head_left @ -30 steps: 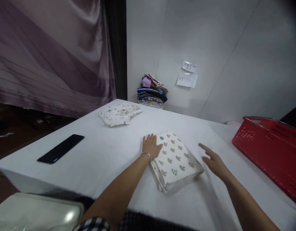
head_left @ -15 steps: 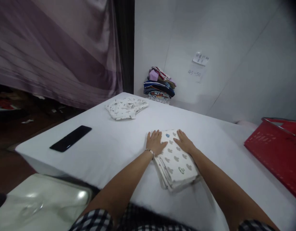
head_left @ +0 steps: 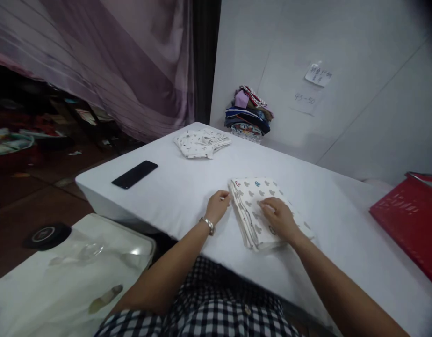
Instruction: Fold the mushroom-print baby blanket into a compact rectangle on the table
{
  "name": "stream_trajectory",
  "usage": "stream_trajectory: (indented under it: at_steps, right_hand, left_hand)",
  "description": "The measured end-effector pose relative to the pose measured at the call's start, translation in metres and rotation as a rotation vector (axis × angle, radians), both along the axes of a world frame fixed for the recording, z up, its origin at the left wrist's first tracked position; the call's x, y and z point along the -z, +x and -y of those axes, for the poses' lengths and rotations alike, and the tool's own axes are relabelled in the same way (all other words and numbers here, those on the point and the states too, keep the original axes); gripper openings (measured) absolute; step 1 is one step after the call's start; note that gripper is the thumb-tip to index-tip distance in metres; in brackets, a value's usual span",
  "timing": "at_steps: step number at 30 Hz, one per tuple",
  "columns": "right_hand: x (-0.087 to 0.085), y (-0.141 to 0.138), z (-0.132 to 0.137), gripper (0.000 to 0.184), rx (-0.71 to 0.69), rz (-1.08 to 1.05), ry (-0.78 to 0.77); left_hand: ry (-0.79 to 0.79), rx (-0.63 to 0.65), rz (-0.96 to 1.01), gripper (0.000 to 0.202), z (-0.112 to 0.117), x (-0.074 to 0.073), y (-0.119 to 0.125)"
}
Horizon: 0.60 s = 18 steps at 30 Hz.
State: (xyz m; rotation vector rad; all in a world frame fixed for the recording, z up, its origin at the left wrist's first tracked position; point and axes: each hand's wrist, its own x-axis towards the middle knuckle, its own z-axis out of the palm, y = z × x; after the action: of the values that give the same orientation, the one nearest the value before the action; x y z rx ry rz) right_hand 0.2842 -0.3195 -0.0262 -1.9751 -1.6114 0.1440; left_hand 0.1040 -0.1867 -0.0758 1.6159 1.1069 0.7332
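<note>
A folded white cloth [head_left: 258, 196] printed with grey and coloured shapes lies on the white table [head_left: 181, 187] in front of me. My left hand [head_left: 218, 206], with a bracelet at the wrist, pinches the cloth's left edge with curled fingers. My right hand [head_left: 279, 219] rests on top of the cloth, fingers bent and pressing down near its middle.
A second folded patterned cloth [head_left: 201, 142] lies at the table's far corner, a black phone [head_left: 134, 174] near the left edge. A stack of coloured clothes [head_left: 249, 112] sits against the wall. A red basket [head_left: 408, 220] stands at the right. A white case [head_left: 72, 271] sits below left.
My left hand slid off the cloth's top to pinch its left edge. My right hand came onto the cloth and drew back toward its middle. The view swung left.
</note>
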Motion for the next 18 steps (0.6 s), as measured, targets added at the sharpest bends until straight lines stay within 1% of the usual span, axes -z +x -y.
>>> stream_trajectory:
  at_steps: [2, 4, 6, 8, 11, 15, 18]
  right_hand:
    - [0.001, -0.027, 0.013, 0.032, 0.010, 0.002, -0.066]
    - [0.003, -0.046, 0.018, 0.030, 0.059, 0.032, -0.166]
    - [0.006, -0.054, 0.017, 0.026, 0.092, 0.089, -0.249]
    - [0.008, -0.056, 0.014, 0.019, 0.092, 0.142, -0.291]
    - [0.010, -0.054, 0.013, 0.013, 0.060, 0.138, -0.290]
    - [0.012, -0.058, 0.015, 0.011, 0.038, 0.058, -0.239]
    - [0.013, -0.061, 0.018, 0.011, 0.034, 0.053, -0.220]
  left_hand:
    - [-0.111, 0.073, 0.045, 0.015, 0.019, 0.000, -0.007]
    - [-0.218, 0.137, 0.072, 0.014, 0.035, -0.004, -0.008]
    - [-0.318, 0.168, 0.096, 0.016, 0.046, -0.007, -0.005]
    - [-0.389, 0.173, 0.120, 0.016, 0.051, -0.008, -0.001]
    - [-0.414, 0.143, 0.146, 0.014, 0.054, -0.004, 0.003]
    - [-0.368, 0.114, 0.152, 0.016, 0.054, 0.003, 0.008]
    - [-0.354, 0.119, 0.138, 0.016, 0.055, 0.003, 0.009]
